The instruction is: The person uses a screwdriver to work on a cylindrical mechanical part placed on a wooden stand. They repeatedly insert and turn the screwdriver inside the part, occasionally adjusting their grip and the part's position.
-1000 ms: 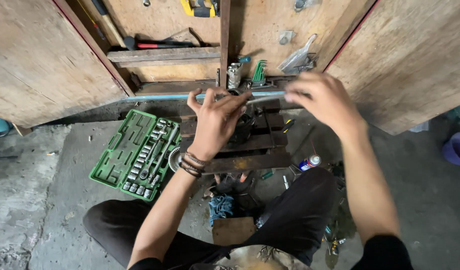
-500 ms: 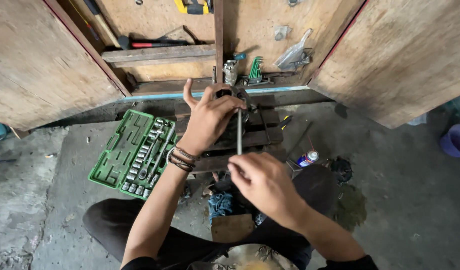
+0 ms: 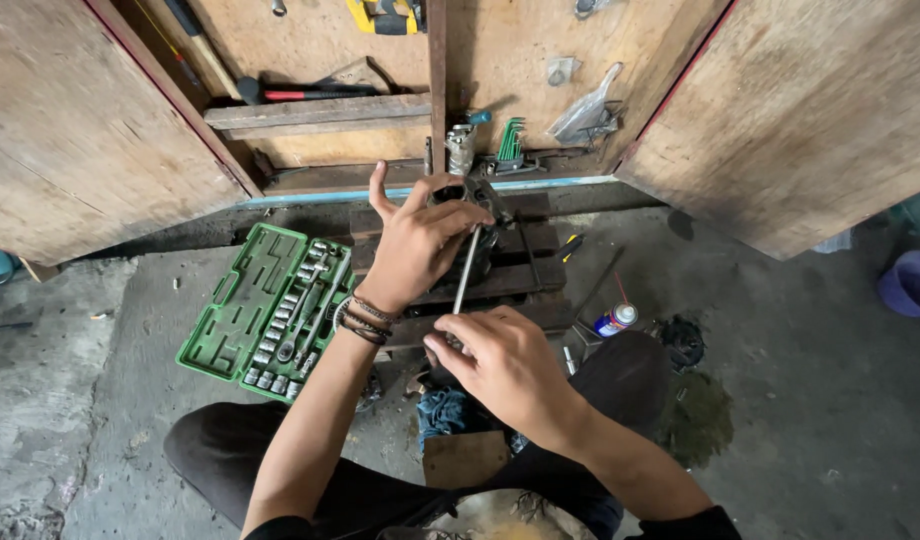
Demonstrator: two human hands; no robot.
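My left hand [image 3: 420,238] rests on a dark metal part [image 3: 485,200] that sits on a small wooden pallet [image 3: 520,285], fingers curled over its top. A long metal wrench handle [image 3: 466,268] runs from that part back toward me. My right hand [image 3: 500,365] grips the near end of the handle. Beaded bracelets circle my left wrist. An open green socket set case [image 3: 260,305] lies on the floor just left of my left arm.
An open wooden cabinet [image 3: 100,130] stands ahead with tools on its shelf, green hex keys [image 3: 511,140] and a hammer [image 3: 280,95]. A spray can [image 3: 614,320] lies right of the pallet. A blue rag [image 3: 438,410] sits by my knee. A purple tub [image 3: 910,285] is at far right.
My right hand came down from the cabinet ledge at upper right to the near end of the wrench handle. My left hand stayed on the metal part.
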